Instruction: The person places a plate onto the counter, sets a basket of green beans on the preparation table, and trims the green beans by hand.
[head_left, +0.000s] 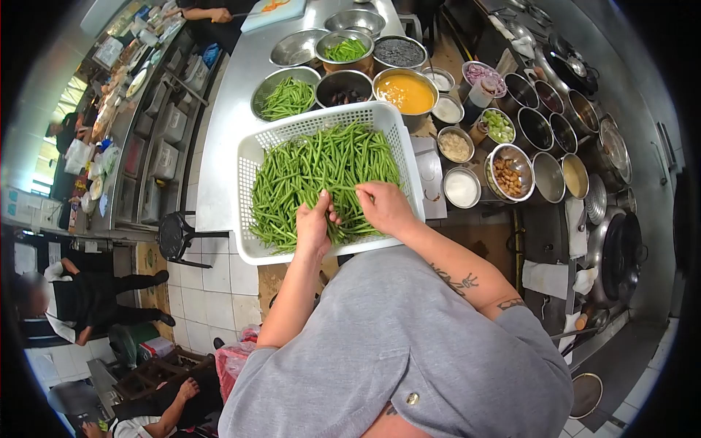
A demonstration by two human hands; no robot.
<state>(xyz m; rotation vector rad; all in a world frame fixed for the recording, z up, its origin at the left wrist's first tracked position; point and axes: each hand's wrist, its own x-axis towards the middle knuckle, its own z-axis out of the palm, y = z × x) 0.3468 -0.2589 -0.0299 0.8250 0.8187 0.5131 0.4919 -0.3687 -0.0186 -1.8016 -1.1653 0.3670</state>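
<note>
A white perforated plastic basket (244, 175), heaped with green beans (292, 175), stands at the near end of the steel table. Over the near part of the heap is my left hand (314, 228), its fingers curled and its thumb pointing up. To its right, my right hand (387, 208) pinches a green bean by thumb and forefinger, the bean reaching across toward my left thumb. Beans behind the left hand make its own hold hard to see. Both forearms pass over the basket's near rim.
Behind the basket stand steel bowls, one with cut beans (286, 98), another with yellow liquid (405, 93). Containers of chopped food and pots (548, 177) line the right side. A black stool (175, 237) stands left of the table. Other people (87, 299) are at the left; a person's hand (219, 14) is at the far end.
</note>
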